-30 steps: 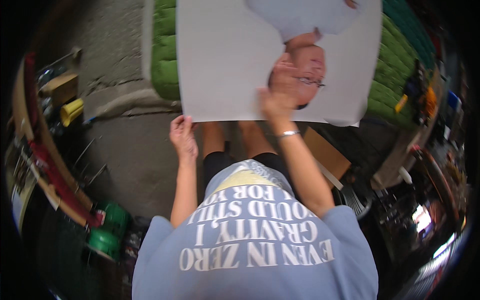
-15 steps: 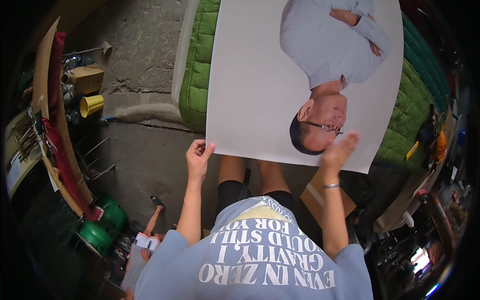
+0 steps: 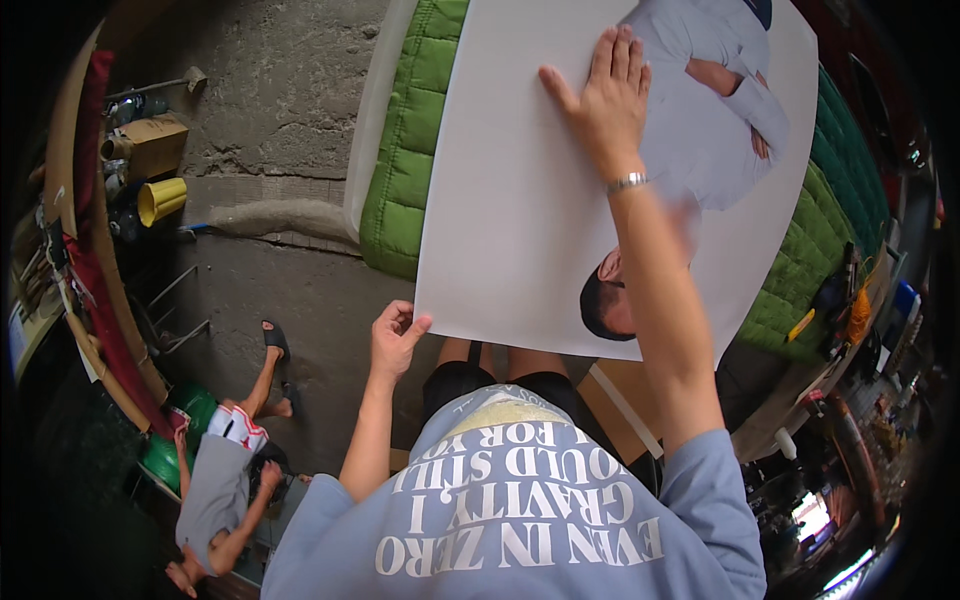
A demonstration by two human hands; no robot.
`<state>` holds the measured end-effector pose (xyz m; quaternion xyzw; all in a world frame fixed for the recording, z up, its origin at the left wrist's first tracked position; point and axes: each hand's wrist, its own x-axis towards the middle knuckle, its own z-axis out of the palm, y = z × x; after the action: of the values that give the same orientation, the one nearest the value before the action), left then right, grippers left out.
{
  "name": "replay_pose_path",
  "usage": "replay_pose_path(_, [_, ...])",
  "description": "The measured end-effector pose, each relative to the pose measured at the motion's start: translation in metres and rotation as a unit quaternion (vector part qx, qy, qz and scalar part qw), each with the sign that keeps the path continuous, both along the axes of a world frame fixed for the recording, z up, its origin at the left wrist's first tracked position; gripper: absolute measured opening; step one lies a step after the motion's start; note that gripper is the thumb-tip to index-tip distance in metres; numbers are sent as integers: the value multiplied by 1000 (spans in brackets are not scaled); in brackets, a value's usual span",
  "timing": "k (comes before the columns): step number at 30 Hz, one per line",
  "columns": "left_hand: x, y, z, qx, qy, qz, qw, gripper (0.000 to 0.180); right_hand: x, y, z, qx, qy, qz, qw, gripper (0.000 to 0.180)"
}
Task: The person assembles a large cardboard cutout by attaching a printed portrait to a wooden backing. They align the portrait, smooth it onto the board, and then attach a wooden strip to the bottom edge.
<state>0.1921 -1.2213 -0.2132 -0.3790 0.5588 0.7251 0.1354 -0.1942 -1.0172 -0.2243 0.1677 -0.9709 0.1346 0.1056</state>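
Observation:
A large white poster (image 3: pixel 520 200) printed with a picture of a person in a light shirt lies over a green quilted pad (image 3: pixel 400 170). My left hand (image 3: pixel 398 338) pinches the poster's near left corner between thumb and fingers. My right hand (image 3: pixel 606 92), with a metal bracelet at the wrist, rests flat on the poster's middle with its fingers spread. My forearm crosses the printed picture and hides part of it. My blue printed T-shirt (image 3: pixel 520 510) fills the lower middle of the view.
Rough concrete floor (image 3: pixel 280 90) lies left of the pad. Another person (image 3: pixel 225 470) sits at the lower left beside a green stool (image 3: pixel 160 455). A cardboard box (image 3: pixel 155 145) and a yellow cup (image 3: pixel 160 200) stand far left. Cluttered shelves (image 3: pixel 860 300) line the right.
My right hand has slid from the poster's near edge up onto its middle. My left hand has kept its hold near the poster's corner. The view has moved closer over the poster.

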Motion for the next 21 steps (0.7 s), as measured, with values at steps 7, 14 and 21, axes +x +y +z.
replay_pose_path(7, [-3, -5, -1, 22, -18, -19, 999, 25, 23, 1, 14, 63, -92, 0, 994, 104])
replay_pose_path(14, [-4, -8, -2, 32, -38, -25, 998, 26, 29, -9, 21, 111, -99, 1, 989, 107])
replay_pose_path(21, [-3, -5, 0, 20, -39, -16, 999, 30, 30, 6, -12, 24, -52, -36, 998, 102])
